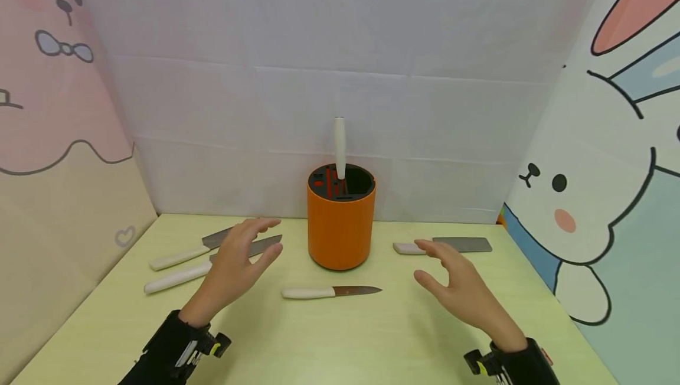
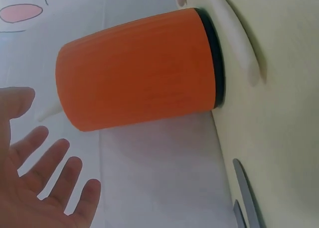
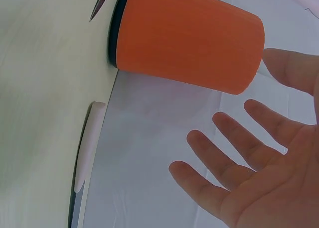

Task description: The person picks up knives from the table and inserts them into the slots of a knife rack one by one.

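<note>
An orange round knife block [image 1: 341, 231] with a black slotted top stands at the back middle of the table. One white handle [image 1: 340, 149] sticks up out of it. In front of it lies a small knife [image 1: 332, 292], white handle to the left. My left hand [image 1: 234, 270] hovers over two white-handled knives [image 1: 177, 277], partly hiding their blades. My right hand [image 1: 459, 287] is above the table, in front of a cleaver [image 1: 462, 245] with a pale handle. Both hands have their fingers spread and hold nothing; the wrist views show the left palm [image 2: 45, 188] and right palm [image 3: 269, 173].
The pale yellow-green table [image 1: 340, 343] ends at a white cloth backdrop [image 1: 451, 107]. Cartoon-printed panels stand on both sides, a pink and cream one [image 1: 64, 208] at left and a rabbit one [image 1: 595, 225] at right.
</note>
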### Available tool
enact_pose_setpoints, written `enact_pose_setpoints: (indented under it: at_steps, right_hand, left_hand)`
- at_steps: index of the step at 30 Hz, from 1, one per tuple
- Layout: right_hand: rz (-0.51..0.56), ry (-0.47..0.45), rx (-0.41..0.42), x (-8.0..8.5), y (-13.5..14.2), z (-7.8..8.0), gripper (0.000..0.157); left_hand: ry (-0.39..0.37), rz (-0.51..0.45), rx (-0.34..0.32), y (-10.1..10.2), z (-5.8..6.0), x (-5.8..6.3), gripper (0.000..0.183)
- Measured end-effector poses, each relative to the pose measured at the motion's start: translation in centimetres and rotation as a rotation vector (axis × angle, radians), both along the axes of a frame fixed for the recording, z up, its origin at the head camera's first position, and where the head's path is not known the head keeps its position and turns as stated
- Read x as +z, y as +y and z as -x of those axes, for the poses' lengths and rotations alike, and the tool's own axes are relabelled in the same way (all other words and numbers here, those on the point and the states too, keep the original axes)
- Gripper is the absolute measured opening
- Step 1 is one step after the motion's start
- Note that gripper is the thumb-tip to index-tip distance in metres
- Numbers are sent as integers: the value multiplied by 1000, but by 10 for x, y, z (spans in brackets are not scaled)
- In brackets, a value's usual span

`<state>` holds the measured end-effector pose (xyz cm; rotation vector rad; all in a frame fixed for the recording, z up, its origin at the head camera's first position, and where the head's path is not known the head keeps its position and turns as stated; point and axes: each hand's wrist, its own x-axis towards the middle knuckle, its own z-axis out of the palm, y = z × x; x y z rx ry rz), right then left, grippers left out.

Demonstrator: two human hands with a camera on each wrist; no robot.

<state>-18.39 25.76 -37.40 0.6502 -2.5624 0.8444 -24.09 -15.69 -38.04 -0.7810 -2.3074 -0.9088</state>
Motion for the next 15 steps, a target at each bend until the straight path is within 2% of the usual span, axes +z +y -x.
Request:
enact_pose_setpoints:
  at_steps: [8,15]
  right_hand:
    - [-10,4,6,-7,3,2,54]
    - [-14,2,-1,-7,3,2,54]
  left_hand:
    - [-36,19,13,-3,-3,-18,43]
    - [-38,54,4,-2,-7,-21,45]
